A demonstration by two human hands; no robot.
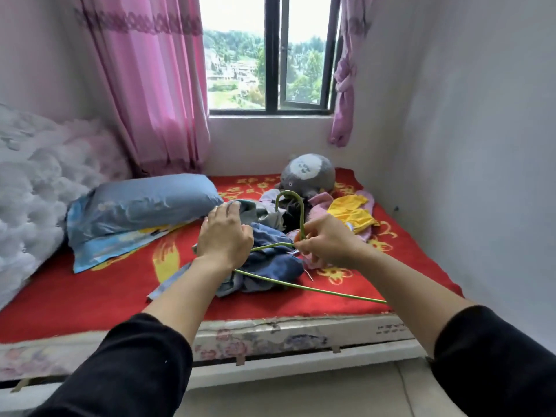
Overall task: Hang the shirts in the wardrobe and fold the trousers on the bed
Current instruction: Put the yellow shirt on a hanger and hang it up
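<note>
A heap of clothes lies on the red bed (pixel 90 299): a blue-grey garment (pixel 270 263) in front, a yellow garment (pixel 350 213) and a pink one (pixel 320 200) behind. My right hand (pixel 326 243) pinches the neck of a green wire hanger (pixel 301 284), whose hook stands up over the heap. The hanger's lower bar runs out to the right above the bed edge. My left hand (pixel 224 236) rests on the blue-grey garment with fingers curled into the cloth.
A blue pillow (pixel 144 203) lies left of the heap, with a white fluffy blanket (pixel 27 188) further left. A grey plush toy (pixel 310 174) sits by the window wall. Pink curtains (pixel 156 85) hang at the window. The white wall (pixel 481 176) runs along the bed's right side.
</note>
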